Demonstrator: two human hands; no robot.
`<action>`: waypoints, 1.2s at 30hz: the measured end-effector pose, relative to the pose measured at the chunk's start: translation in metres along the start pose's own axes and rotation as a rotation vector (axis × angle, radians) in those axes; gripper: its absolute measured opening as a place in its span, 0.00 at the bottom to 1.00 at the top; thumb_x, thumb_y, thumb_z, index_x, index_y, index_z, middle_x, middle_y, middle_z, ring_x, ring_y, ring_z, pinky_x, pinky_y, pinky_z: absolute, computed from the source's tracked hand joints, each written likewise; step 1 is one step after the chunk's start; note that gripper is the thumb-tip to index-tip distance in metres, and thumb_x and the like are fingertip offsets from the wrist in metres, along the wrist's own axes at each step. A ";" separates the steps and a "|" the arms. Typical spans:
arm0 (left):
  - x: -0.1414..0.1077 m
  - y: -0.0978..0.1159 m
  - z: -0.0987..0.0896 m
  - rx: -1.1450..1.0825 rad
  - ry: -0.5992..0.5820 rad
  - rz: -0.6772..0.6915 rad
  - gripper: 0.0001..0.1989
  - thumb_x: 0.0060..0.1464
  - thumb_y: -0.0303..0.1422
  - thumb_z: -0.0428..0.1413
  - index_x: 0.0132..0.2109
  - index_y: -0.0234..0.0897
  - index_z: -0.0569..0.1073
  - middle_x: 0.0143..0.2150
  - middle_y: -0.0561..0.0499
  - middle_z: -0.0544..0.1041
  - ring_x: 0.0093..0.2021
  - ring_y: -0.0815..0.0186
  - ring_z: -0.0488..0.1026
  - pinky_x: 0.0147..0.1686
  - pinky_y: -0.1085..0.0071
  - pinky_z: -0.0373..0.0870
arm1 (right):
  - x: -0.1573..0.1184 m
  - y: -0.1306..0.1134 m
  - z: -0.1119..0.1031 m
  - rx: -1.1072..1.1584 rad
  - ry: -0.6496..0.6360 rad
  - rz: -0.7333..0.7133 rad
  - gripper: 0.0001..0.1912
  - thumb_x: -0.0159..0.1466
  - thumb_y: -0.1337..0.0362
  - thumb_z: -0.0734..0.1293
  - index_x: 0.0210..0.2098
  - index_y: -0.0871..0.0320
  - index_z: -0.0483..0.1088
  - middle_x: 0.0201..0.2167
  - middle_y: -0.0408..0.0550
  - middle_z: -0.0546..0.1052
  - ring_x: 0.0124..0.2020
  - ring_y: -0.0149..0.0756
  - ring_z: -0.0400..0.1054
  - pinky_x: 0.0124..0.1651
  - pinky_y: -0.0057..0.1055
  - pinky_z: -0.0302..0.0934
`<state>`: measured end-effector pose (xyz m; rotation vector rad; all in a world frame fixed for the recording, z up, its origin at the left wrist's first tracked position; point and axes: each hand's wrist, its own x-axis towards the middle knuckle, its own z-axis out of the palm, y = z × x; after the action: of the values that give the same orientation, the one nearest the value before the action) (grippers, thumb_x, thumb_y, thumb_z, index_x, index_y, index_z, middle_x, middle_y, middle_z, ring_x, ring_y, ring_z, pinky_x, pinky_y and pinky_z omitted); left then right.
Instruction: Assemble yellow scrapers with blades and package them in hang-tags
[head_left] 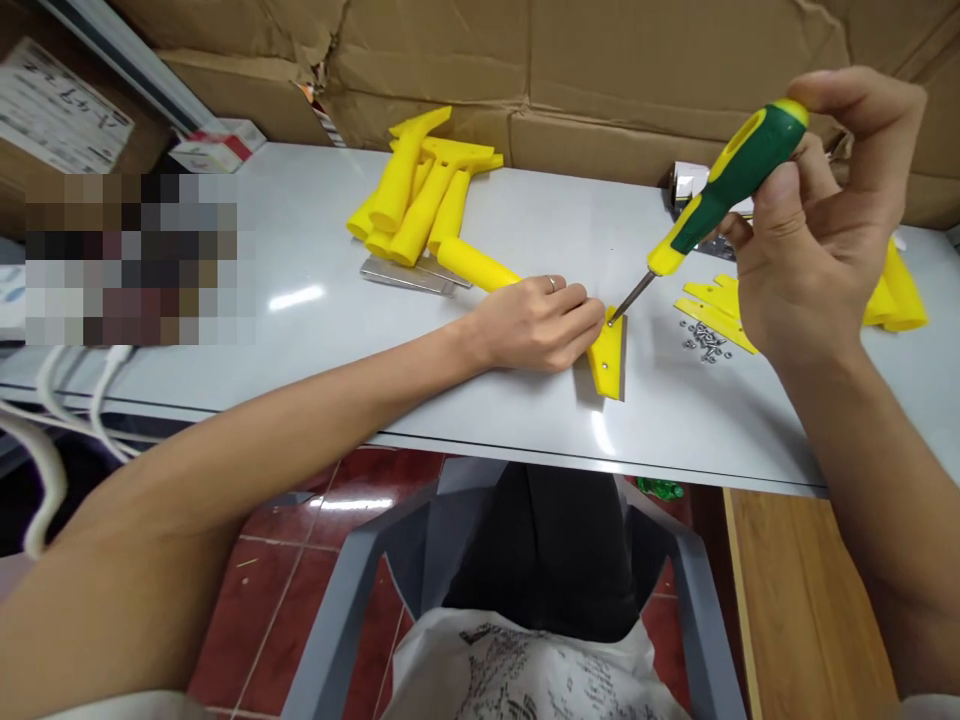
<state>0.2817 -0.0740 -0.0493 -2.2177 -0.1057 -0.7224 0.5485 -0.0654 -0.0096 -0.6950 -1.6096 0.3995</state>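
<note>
My left hand [536,325] is wrapped around the neck of a yellow plastic scraper [480,262], which lies on the table with its wide head to the right. Two screws show in that head, and a thin grey strip runs along its edge. My right hand [832,230] grips the top of a green and yellow screwdriver [739,175], tilted so its tip meets the upper screw. Right of the scraper lie loose small screws [705,342] and flat yellow plates [716,308], the latter partly hidden by my right hand.
Several yellow scrapers [416,185] are piled at the back, with flat metal blades [409,276] in front. More yellow handles [900,290] lie at the far right. Cardboard [637,80] lines the back of the white table [300,240]. White cables [105,400] hang at the left edge.
</note>
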 end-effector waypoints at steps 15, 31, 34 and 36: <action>0.001 -0.002 -0.004 0.009 -0.002 0.011 0.17 0.73 0.20 0.49 0.35 0.32 0.75 0.30 0.52 0.67 0.30 0.67 0.67 0.27 0.68 0.57 | -0.003 -0.019 0.007 0.092 0.019 -0.073 0.20 0.68 0.35 0.72 0.56 0.28 0.81 0.49 0.42 0.76 0.43 0.36 0.75 0.31 0.28 0.76; -0.001 -0.001 -0.004 -0.068 -0.095 -0.018 0.18 0.73 0.19 0.45 0.38 0.32 0.76 0.32 0.51 0.68 0.32 0.66 0.68 0.29 0.68 0.59 | 0.002 0.012 0.000 -0.057 -0.068 -0.230 0.32 0.66 0.30 0.71 0.67 0.23 0.71 0.71 0.32 0.71 0.50 0.39 0.80 0.36 0.35 0.74; 0.000 -0.001 -0.004 -0.028 -0.083 -0.005 0.18 0.73 0.20 0.45 0.37 0.32 0.76 0.31 0.52 0.67 0.31 0.67 0.69 0.29 0.68 0.59 | 0.000 0.008 0.002 -0.042 -0.059 -0.190 0.30 0.68 0.31 0.70 0.67 0.23 0.71 0.72 0.32 0.70 0.47 0.35 0.78 0.34 0.32 0.74; 0.002 -0.001 -0.004 -0.002 -0.050 0.007 0.18 0.73 0.20 0.46 0.36 0.32 0.76 0.31 0.52 0.67 0.31 0.67 0.69 0.28 0.68 0.59 | 0.001 0.008 0.003 -0.044 -0.053 -0.207 0.34 0.64 0.29 0.72 0.66 0.25 0.71 0.70 0.32 0.71 0.48 0.34 0.78 0.34 0.31 0.71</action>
<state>0.2807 -0.0768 -0.0454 -2.2378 -0.1219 -0.6641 0.5470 -0.0585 -0.0146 -0.5482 -1.7258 0.2334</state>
